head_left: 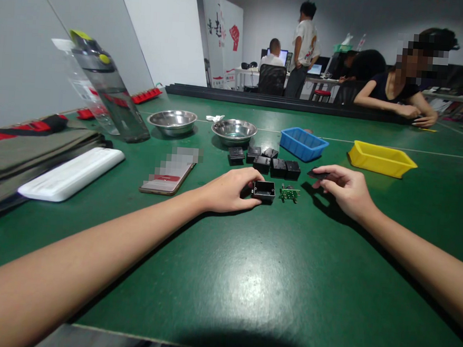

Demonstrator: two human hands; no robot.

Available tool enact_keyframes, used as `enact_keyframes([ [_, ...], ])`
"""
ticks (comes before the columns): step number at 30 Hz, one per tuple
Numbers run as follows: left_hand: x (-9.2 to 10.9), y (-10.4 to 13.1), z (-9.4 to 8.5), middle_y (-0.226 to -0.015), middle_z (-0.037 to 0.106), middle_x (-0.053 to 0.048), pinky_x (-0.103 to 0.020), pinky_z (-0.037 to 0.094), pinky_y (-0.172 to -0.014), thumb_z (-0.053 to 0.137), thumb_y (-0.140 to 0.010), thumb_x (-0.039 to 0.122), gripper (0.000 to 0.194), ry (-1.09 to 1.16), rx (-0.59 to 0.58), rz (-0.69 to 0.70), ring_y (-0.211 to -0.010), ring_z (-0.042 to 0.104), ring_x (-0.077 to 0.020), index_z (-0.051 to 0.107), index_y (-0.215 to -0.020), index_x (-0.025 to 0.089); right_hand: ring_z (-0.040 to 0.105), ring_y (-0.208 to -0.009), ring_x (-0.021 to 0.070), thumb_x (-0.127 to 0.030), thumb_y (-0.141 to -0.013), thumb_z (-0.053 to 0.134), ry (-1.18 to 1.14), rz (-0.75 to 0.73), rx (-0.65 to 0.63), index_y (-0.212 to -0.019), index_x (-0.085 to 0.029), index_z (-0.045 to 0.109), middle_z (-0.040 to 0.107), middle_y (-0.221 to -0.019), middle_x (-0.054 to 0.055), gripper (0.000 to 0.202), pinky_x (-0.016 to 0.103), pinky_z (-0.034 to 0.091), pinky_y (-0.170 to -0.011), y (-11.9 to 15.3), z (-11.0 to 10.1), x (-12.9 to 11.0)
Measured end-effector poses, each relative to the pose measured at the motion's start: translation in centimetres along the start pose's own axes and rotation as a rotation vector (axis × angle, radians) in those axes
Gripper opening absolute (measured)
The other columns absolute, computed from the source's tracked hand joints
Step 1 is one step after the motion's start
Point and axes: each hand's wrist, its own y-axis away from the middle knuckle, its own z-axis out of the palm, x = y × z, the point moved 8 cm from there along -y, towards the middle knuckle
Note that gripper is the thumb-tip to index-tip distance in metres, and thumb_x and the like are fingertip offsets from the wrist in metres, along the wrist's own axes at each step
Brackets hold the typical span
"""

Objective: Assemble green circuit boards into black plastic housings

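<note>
My left hand [236, 191] grips the left side of an open black plastic box [264, 191], whose hollow inside faces up on the green table [224, 273]. Just right of the box lies a small green circuit board [289, 193] with parts on it. My right hand [347, 189] is raised a little over the table, its thumb and fingers pinching a thin, flat black piece [317, 174]; its exact kind is unclear. Behind the box, several closed black boxes [278, 168] stand in a loose cluster.
Two steel bowls [172, 122], a blue bin [303, 144] and a yellow bin [382, 159] stand farther back. On the left are a phone [170, 175], a white slab-like object [73, 173], a tilted-looking water bottle [112, 91] and a bag [30, 159]. A person [404, 90] sits across the table.
</note>
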Motion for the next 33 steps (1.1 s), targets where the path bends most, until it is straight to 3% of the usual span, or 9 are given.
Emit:
enact_keyframes([
  [10,-0.28,0.03,0.09,-0.096,0.067,-0.006,-0.033,0.050,-0.078,0.069,-0.082,0.033,0.031,0.011,0.003,-0.007,-0.083,0.063,-0.0189,0.062,-0.107,0.016,0.071,-0.064,0.0216,-0.035,-0.075,0.076,0.024,-0.019,0.001,-0.098,-0.019,0.076,0.076,-0.069,0.004,0.028,0.032,0.054,-0.060,0.16,0.18,-0.23],
  [18,-0.14,-0.01,0.06,-0.098,0.068,-0.006,-0.033,0.050,-0.079,0.069,-0.082,0.031,0.030,0.009,0.007,0.004,-0.085,0.063,-0.0193,0.061,-0.107,0.016,0.058,-0.051,0.0162,-0.034,-0.074,0.075,0.098,-0.068,0.009,-0.097,-0.017,0.075,0.068,-0.060,0.001,0.028,0.028,0.042,-0.048,-0.13,0.16,-0.11],
  [25,-0.01,0.01,-0.02,-0.099,0.068,-0.006,-0.032,0.050,-0.079,0.069,-0.082,0.031,0.030,-0.004,0.008,0.014,-0.085,0.063,-0.0191,0.061,-0.107,0.016,0.064,-0.063,0.0176,-0.032,-0.073,0.076,0.055,-0.096,0.001,-0.103,-0.019,0.072,0.075,-0.081,0.005,0.033,0.031,0.050,-0.057,-0.19,0.27,-0.05],
  [33,0.13,-0.06,-0.06,-0.098,0.068,-0.006,-0.032,0.050,-0.078,0.068,-0.082,0.031,0.030,0.000,0.015,0.017,-0.085,0.063,-0.0189,0.060,-0.108,0.017,0.066,-0.067,0.0188,-0.024,-0.070,0.068,0.024,-0.049,-0.001,-0.099,-0.017,0.073,0.074,-0.082,0.005,0.030,0.031,0.052,-0.062,-0.15,0.20,0.47],
])
